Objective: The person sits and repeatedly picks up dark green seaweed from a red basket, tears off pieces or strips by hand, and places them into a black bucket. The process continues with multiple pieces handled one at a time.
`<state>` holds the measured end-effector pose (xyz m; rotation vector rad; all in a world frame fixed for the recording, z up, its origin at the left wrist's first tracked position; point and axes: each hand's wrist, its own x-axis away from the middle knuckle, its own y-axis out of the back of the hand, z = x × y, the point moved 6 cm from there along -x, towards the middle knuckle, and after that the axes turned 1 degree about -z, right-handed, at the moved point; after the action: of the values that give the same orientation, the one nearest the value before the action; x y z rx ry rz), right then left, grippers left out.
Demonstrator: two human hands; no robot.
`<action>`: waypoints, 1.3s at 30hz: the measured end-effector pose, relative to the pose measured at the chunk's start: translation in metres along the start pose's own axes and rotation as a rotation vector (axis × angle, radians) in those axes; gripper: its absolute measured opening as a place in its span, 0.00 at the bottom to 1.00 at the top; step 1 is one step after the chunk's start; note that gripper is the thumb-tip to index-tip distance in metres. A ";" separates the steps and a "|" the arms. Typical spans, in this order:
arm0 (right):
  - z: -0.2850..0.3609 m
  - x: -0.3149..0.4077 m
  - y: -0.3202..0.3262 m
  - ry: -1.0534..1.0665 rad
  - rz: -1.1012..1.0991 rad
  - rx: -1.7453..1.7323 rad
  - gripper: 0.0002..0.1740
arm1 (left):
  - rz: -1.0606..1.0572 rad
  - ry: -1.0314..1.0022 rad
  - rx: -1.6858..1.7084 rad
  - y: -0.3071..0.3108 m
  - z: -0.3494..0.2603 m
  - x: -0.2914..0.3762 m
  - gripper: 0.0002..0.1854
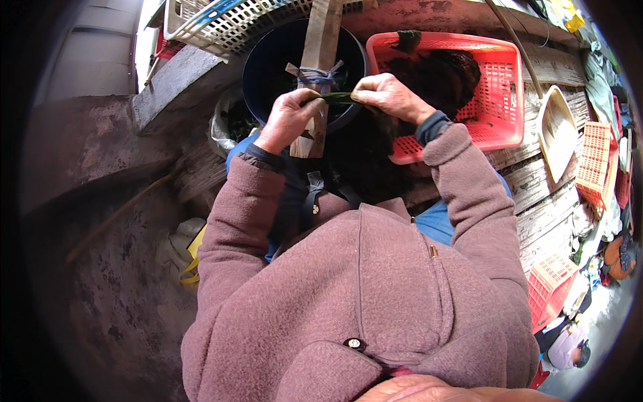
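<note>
A dark green strip of seaweed or leaf (pixel 337 98) is stretched between my two hands. My left hand (pixel 291 118) pinches one end between thumb and fingers, just over a wooden plank (pixel 321 37). The other end is pinched by my right hand (pixel 389 95), near the side of a red plastic basket (pixel 507 95). A strip of cloth (pixel 315 76) is knotted around the plank, which lies across a large dark blue tub (pixel 253 65). Dark, wet-looking seaweed or leaves (pixel 437 80) are heaped in the basket. The tub's contents are too dark to make out.
A whitish plastic crate (pixel 226 30) stands behind the tub. Left of it is a white sack (pixel 218 128) of dark material. At the right are a long-handled scoop (pixel 555 130), wooden boards (pixel 547 201) and red crates (pixel 552 286). People (pixel 567 346) are at far right.
</note>
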<state>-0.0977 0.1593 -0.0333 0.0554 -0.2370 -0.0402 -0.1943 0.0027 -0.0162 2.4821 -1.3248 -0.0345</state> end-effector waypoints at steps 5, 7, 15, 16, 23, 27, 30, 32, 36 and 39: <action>0.007 -0.053 -0.021 0.057 -0.053 0.111 0.12 | -0.078 0.204 0.123 0.045 0.029 -0.011 0.08; 0.012 -0.063 -0.024 0.070 -0.066 0.130 0.12 | -0.135 0.228 0.110 0.055 0.035 -0.015 0.08; 0.008 -0.097 -0.024 0.168 -0.125 0.117 0.13 | -0.213 0.173 0.089 0.078 0.053 -0.040 0.08; 0.002 -0.102 -0.019 0.165 -0.218 0.213 0.12 | -0.237 0.131 0.055 0.077 0.053 -0.044 0.08; -0.026 -0.086 0.027 -0.011 -0.588 0.326 0.14 | -0.488 0.357 0.603 0.099 0.074 -0.030 0.11; -0.006 -0.056 -0.012 0.030 -0.340 0.546 0.11 | -0.339 0.398 1.180 0.081 0.073 -0.023 0.09; 0.021 -0.048 -0.057 0.286 -0.307 0.275 0.10 | -0.257 0.344 1.334 0.075 0.067 -0.015 0.08; 0.023 -0.051 -0.080 0.201 -0.229 0.170 0.16 | -0.218 0.323 1.398 0.071 0.062 -0.009 0.09; 0.023 -0.058 -0.098 0.155 -0.171 0.013 0.13 | -0.198 0.237 1.314 0.070 0.051 -0.002 0.15; 0.013 -0.056 -0.084 0.079 -0.212 -0.022 0.11 | -0.288 0.252 1.034 0.073 0.051 0.004 0.13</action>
<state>-0.1583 0.0773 -0.0384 0.0602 -0.1509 -0.2514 -0.2599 -0.0518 -0.0428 3.2972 -0.9775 1.1150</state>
